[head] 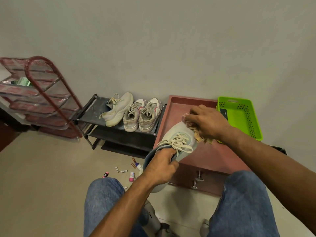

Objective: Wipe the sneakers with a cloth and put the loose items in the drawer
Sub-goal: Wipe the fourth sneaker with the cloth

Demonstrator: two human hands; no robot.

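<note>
My left hand point(161, 166) grips a pale grey sneaker point(179, 134) by its heel opening, holding it tilted above the reddish drawer cabinet point(210, 156). My right hand point(206, 123) holds a crumpled tan cloth point(199, 133) pressed on the sneaker's toe. A matching sneaker point(118, 108) and a pair of white and pink sneakers point(142, 114) sit on the black shoe rack point(95, 115). Loose batteries point(121, 170), a pink marker point(105, 174) and a small pink tube point(131, 176) lie on the floor between rack and cabinet.
A green plastic basket point(246, 117) holding a dark remote stands on the cabinet's far right. Two metal knobs point(197, 182) mark the drawer front. A red wire rack point(39, 98) wrapped in clear plastic stands at the left. My knees in jeans frame the bottom.
</note>
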